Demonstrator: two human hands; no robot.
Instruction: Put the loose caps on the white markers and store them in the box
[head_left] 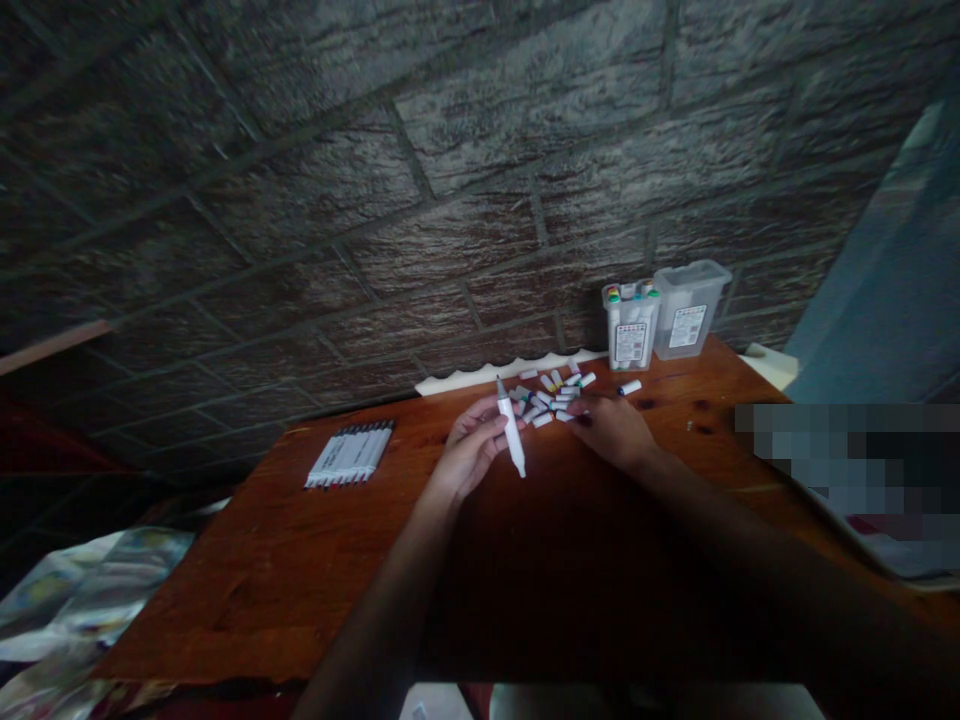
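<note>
Brown wood forms the tabletop (274,560), set against a stone-patterned wall (480,180). The left hand (474,445) grips 1 white marker (513,430), tip up and tilted. The right hand (611,428) reaches into the loose caps (555,398); its grip cannot be determined. Behind it stand 2 clear containers (664,315), side by side.

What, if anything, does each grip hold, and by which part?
The left grip holds an uncapped marker around mid-barrel. The right grip is at the loose caps; whether it holds one cannot be told.
</note>
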